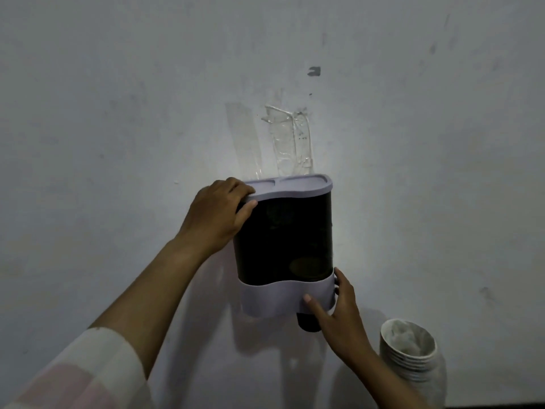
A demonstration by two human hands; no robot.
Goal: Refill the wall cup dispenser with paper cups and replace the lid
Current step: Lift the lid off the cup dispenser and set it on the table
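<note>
The cup dispenser [283, 237] hangs on the wall, with a dark see-through body, a lilac base band and a lilac lid [295, 187] resting on top. My left hand [216, 214] grips the lid's left end, fingers over its rim and thumb under it. My right hand [339, 317] holds the lower right corner of the lilac base, with the thumb on the front. A dark cup bottom [308, 321] pokes out below the base beside that hand. A stack of white paper cups [408, 354] stands at the lower right, apart from both hands.
Strips of clear tape [290, 140] stick to the grey wall [118, 113] just above the dispenser. A small dark mark [314, 71] sits higher up on the wall.
</note>
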